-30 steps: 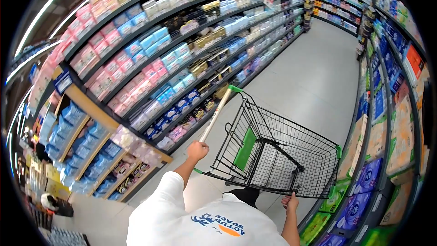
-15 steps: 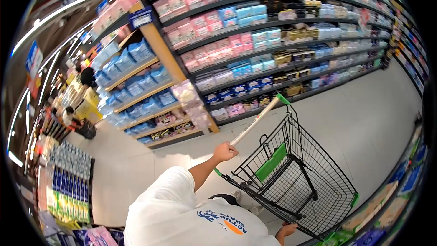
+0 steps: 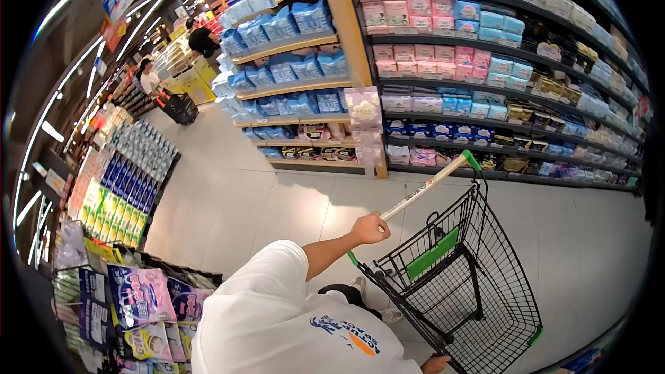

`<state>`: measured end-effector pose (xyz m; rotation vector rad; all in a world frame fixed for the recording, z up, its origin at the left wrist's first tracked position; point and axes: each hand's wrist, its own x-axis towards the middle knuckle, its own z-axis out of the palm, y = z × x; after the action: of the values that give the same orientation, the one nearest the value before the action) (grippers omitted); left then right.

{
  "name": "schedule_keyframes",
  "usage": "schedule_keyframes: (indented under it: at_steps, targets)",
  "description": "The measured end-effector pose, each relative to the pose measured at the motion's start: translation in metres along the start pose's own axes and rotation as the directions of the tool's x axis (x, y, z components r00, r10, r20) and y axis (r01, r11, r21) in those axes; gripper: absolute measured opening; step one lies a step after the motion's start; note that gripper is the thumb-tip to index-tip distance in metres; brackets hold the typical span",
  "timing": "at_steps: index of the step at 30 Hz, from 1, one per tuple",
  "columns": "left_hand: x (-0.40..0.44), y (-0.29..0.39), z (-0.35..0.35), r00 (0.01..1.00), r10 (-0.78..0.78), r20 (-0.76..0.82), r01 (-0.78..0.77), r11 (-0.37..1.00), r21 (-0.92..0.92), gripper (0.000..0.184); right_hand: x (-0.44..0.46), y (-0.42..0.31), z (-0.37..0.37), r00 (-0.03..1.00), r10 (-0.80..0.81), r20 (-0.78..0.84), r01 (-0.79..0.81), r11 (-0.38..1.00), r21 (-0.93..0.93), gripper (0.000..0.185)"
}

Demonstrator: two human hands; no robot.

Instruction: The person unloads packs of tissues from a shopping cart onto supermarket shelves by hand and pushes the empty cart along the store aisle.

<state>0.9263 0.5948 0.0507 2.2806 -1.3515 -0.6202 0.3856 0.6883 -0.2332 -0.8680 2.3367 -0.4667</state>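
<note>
A black wire shopping cart (image 3: pixel 509 284) with green plastic corners and a green flap (image 3: pixel 433 255) stands at my right, its mesh tilted in the view. Its pale handle bar (image 3: pixel 424 190) runs up to a green end cap. My left hand (image 3: pixel 370 228) is closed around the near end of this bar. Low in the picture, my right hand (image 3: pixel 435 364) is at the cart's side rim, fingers curled on the wire; part of it is cut off by the frame edge. My white T-shirt and shoes show between the hands.
A long shelf (image 3: pixel 443 83) of pink and blue packs runs behind the cart, with an end rack (image 3: pixel 287 86) of blue packs. At left stand stacked cartons (image 3: pixel 128 187) and hanging bags (image 3: pixel 142 298). Two people are farther off, beside a dark wheeled basket (image 3: pixel 178 107). Pale tiled floor lies between.
My view has turned left, so the shelves sit farther right and more of the left-hand displays shows. Both hands keep to the cart, which has shifted slightly in the picture.
</note>
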Motion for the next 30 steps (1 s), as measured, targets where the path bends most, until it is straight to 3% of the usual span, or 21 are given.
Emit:
schedule_keyframes:
  at_steps: [1, 2, 3, 4, 7, 8, 10, 11, 12, 13, 15, 18, 20, 21, 23, 25, 26, 27, 28, 29, 30]
  targets:
    - [-0.001, -0.001, 0.002, 1.000, -0.005, 0.000, 0.005, 1.000, -0.019, 0.018, 0.028, 0.021, 0.002, 0.970, -0.242, -0.014, 0.231, 0.941, -0.247, 0.041]
    - [-0.004, -0.001, 0.007, 1.000, -0.009, -0.018, 0.009, 1.000, -0.021, 0.018, 0.046, 0.032, 0.011, 0.883, -0.469, 0.023, 0.424, 0.775, -0.468, 0.048]
    - [-0.008, 0.002, 0.009, 1.000, -0.017, -0.013, 0.017, 0.999, -0.037, 0.018, 0.013, -0.028, -0.031, 0.878, -0.469, 0.101, 0.451, 0.734, -0.508, 0.041]
    - [-0.012, 0.006, 0.010, 1.000, -0.026, -0.006, 0.026, 0.998, -0.052, 0.019, 0.025, -0.027, -0.027, 0.869, -0.483, 0.110, 0.467, 0.726, -0.505, 0.041]
    - [-0.020, 0.020, 0.018, 0.995, -0.081, 0.058, 0.085, 0.993, -0.076, 0.028, 0.097, -0.030, -0.019, 0.715, -0.652, -0.253, 0.434, 0.697, -0.570, 0.041]
    - [-0.026, 0.025, 0.020, 0.995, -0.086, 0.042, 0.089, 0.993, -0.081, 0.028, 0.100, -0.044, -0.020, 0.628, -0.685, -0.370, 0.415, 0.697, -0.586, 0.041]
    - [-0.039, 0.039, 0.026, 0.983, 0.102, -0.155, -0.111, 0.993, -0.048, 0.040, 0.092, -0.109, -0.058, 0.194, -0.788, -0.584, 0.617, 0.561, -0.552, 0.038]
    - [-0.045, 0.045, 0.030, 0.982, 0.101, -0.160, -0.111, 0.992, -0.052, 0.040, 0.074, -0.145, -0.063, 0.351, -0.751, -0.559, 0.545, 0.649, -0.530, 0.039]
    - [-0.050, 0.051, 0.032, 0.952, 0.221, -0.211, -0.223, 0.975, 0.017, 0.043, 0.054, -0.182, -0.065, 0.501, -0.688, -0.525, 0.458, 0.725, -0.514, 0.041]
    - [-0.054, 0.056, 0.034, 0.906, 0.341, -0.253, -0.327, 0.940, 0.095, 0.047, 0.023, -0.225, -0.065, 0.524, -0.725, -0.448, 0.621, 0.685, -0.382, 0.045]
    - [-0.061, 0.066, 0.044, 0.906, 0.363, -0.220, -0.354, 0.932, 0.080, 0.044, -0.036, -0.291, -0.051, 0.538, -0.808, -0.241, 0.834, 0.552, 0.011, 0.055]
    - [-0.053, 0.060, 0.066, 0.901, 0.402, -0.165, -0.398, 0.916, 0.060, 0.037, -0.122, -0.346, -0.011, 0.422, -0.905, 0.042, 0.754, 0.377, 0.538, 0.049]
    - [-0.040, 0.058, 0.071, 0.888, 0.440, -0.133, -0.437, 0.898, 0.055, 0.033, -0.195, -0.364, -0.004, 0.496, -0.849, 0.185, 0.594, 0.487, 0.640, 0.046]
    - [-0.032, 0.058, 0.067, 0.838, 0.535, -0.107, -0.526, 0.845, 0.099, 0.029, -0.209, -0.359, 0.003, 0.502, -0.848, 0.172, 0.596, 0.483, 0.642, 0.046]
    - [-0.010, 0.058, 0.052, 0.774, 0.631, -0.061, -0.620, 0.773, 0.136, 0.025, -0.227, -0.351, 0.017, 0.478, -0.814, 0.329, 0.786, 0.564, 0.253, 0.037]
    - [0.024, 0.068, 0.044, 0.621, 0.782, 0.043, -0.776, 0.607, 0.173, 0.021, -0.216, -0.344, 0.026, 0.500, -0.824, 0.267, 0.796, 0.559, 0.235, 0.038]
    - [0.049, 0.070, 0.050, 0.613, 0.787, 0.066, -0.788, 0.603, 0.128, 0.023, -0.222, -0.350, 0.018, 0.511, -0.833, 0.212, 0.810, 0.550, 0.206, 0.040]
    - [0.073, 0.072, 0.057, 0.591, 0.801, 0.096, -0.807, 0.586, 0.071, 0.026, -0.223, -0.357, 0.006, 0.534, -0.784, 0.315, 0.779, 0.602, 0.178, 0.040]
    - [0.096, 0.079, 0.051, 0.599, 0.765, 0.237, -0.801, 0.582, 0.141, 0.031, -0.229, -0.366, 0.004, 0.605, -0.749, 0.272, 0.743, 0.653, 0.147, 0.040]
    - [0.121, 0.093, 0.044, 0.585, 0.722, 0.370, -0.809, 0.552, 0.202, 0.037, -0.230, -0.371, 0.000, 0.595, -0.742, 0.309, 0.762, 0.643, 0.075, 0.038]
    - [0.138, 0.101, 0.043, 0.670, 0.656, 0.348, -0.738, 0.636, 0.225, 0.044, -0.230, -0.372, -0.007, 0.599, -0.719, 0.351, 0.770, 0.638, -0.006, 0.038]
